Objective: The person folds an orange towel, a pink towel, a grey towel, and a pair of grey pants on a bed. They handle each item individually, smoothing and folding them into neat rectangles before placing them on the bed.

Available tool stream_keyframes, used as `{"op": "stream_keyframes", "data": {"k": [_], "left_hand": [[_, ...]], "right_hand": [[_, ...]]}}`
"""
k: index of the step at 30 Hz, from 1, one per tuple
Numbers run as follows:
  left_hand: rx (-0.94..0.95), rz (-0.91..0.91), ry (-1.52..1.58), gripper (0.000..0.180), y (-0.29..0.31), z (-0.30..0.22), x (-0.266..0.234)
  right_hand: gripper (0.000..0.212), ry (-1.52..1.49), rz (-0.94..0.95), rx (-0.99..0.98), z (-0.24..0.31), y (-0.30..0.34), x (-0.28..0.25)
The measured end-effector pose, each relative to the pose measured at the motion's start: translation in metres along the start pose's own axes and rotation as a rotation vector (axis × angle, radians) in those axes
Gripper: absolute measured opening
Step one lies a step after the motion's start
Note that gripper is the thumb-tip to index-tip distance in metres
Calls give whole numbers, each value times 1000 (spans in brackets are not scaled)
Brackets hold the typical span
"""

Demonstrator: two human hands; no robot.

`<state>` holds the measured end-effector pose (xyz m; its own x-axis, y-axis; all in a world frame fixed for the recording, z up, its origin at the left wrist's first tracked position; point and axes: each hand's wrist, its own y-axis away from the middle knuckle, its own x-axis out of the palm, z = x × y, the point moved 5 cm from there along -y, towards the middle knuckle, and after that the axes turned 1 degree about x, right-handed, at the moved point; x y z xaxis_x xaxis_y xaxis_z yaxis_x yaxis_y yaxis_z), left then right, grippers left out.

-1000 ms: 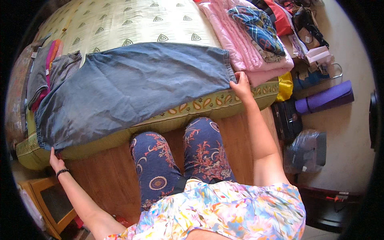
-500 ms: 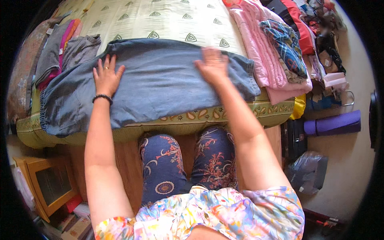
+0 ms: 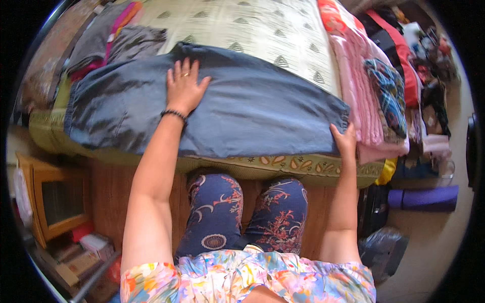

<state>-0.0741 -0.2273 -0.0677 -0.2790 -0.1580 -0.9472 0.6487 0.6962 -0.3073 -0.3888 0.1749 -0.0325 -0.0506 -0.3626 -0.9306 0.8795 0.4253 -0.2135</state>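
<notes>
A pair of blue denim trousers [image 3: 252, 111], folded lengthwise, lies across the near side of the bed, its gathered hem at the right. My left hand [image 3: 185, 91] is pressed flat on the cloth near the far edge, fingers spread; a ring and a dark beaded bracelet show on it. At the right end, my right hand [image 3: 345, 140] holds the lower corner by the hem. Its thumb lies on top, and its other fingers are partly hidden at the edge.
Folded clothes [image 3: 101, 45] lie at the left. Pink bedding [image 3: 353, 86] with a blue plaid cloth [image 3: 386, 93] on it lies at the right. A purple rolled mat [image 3: 423, 198] and a wooden cabinet [image 3: 55, 197] stand beside the bed [image 3: 242, 30].
My right hand has moved right and nearer, from the far edge of the trousers to the hem corner. My left hand has shifted right over the cloth. The view has shifted too.
</notes>
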Motion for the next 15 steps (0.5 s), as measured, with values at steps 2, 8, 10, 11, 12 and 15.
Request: {"op": "stream_keyframes", "data": {"k": [2, 8, 10, 11, 12, 15], "left_hand": [[-41, 42, -26, 69, -10, -10, -3], [-228, -119, 1, 76, -35, 11, 6], [-182, -42, 41, 81, -50, 18, 6], [-169, 18, 53, 80, -55, 21, 7], [-150, 80, 68, 79, -62, 21, 11], [-163, 151, 134, 82, -74, 29, 18]], "right_hand": [[62, -333, 301, 21, -26, -5, 4], [40, -1048, 621, 378, -12, 5, -21], [36, -1194, 566, 384, -13, 9, -31], [34, -1268, 544, 383, -13, 10, -37], [32, -1308, 512, 379, -15, 10, -43], [29, -1399, 443, 391, -20, 11, -60]]}}
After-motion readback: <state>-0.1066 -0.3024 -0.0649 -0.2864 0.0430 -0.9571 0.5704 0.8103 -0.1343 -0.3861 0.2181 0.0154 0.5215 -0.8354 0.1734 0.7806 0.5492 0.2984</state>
